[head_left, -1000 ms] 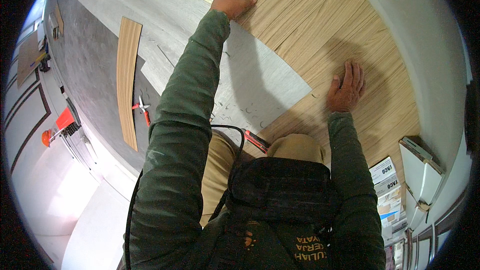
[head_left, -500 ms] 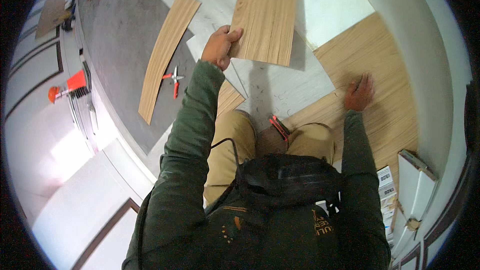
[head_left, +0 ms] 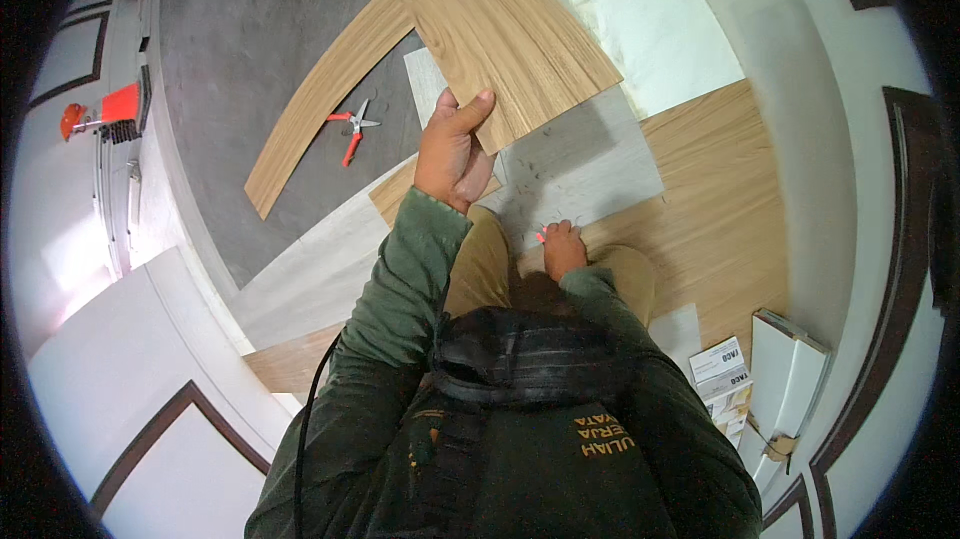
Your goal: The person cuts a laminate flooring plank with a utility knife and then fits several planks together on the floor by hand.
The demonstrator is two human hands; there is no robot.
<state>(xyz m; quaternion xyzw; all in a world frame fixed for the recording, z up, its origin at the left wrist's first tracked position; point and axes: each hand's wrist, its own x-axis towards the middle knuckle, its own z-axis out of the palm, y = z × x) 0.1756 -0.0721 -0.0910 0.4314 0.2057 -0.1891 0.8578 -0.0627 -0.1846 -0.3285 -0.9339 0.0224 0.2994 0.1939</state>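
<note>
My left hand [head_left: 455, 149] grips a wide wood-look floor plank [head_left: 515, 34] near its lower left corner, thumb on top and the other fingers beneath. The plank is held tilted above the floor, and its upper left edge overlaps a long narrow wood-look strip [head_left: 320, 79] in view. Between my knees my right hand [head_left: 565, 251] is closed around a red utility knife [head_left: 541, 236]; only a bit of the knife shows past the fingers. Red-handled snips [head_left: 354, 127] lie with spread handles beside the narrow strip.
Laid wood-look flooring [head_left: 720, 199] runs along the right wall. Pale grey planks [head_left: 600, 169] with small dark scraps lie before my knees. A white boxed stack [head_left: 785, 379] and printed cartons [head_left: 722, 369] stand at the lower right. A red-and-black brush [head_left: 120, 109] is at the left.
My right hand has moved left from the laid flooring to the utility knife and closed on it. My left hand has tilted and turned the plank. The view has shifted.
</note>
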